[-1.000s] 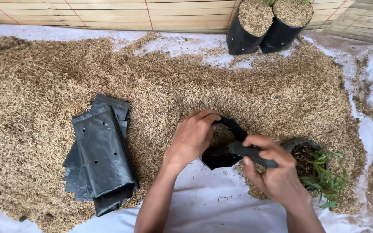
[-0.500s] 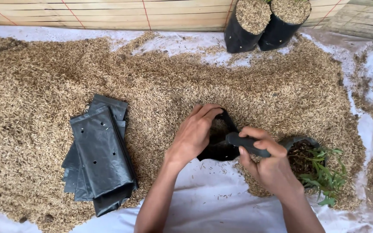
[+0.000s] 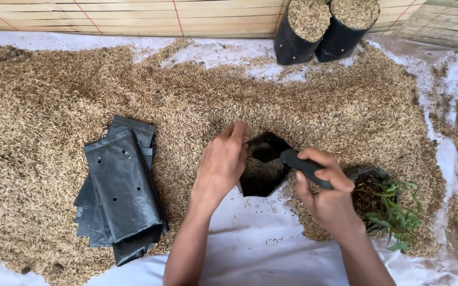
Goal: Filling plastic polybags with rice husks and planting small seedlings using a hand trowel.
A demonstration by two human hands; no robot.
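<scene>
A small black plastic grow bag (image 3: pixel 263 169) lies open among rice husks, partly filled with husks. My left hand (image 3: pixel 221 164) holds its left rim, fingers over the opening. My right hand (image 3: pixel 324 190) grips the bag's right rim, pinched into a dark fold, and pulls it sideways. Just right of that hand sits another black bag (image 3: pixel 377 198) holding dark soil and a small green seedling (image 3: pixel 396 212).
A stack of flat empty black bags (image 3: pixel 123 190) lies to the left. Two husk-filled black bags (image 3: pixel 324 26) stand at the back by a bamboo mat wall. Rice husks (image 3: pixel 80 95) cover a white sheet (image 3: pixel 261 254), bare near me.
My left hand has slid a little right over the bag's opening. My right hand has drawn the rim closer to the bag. The view has shifted slightly.
</scene>
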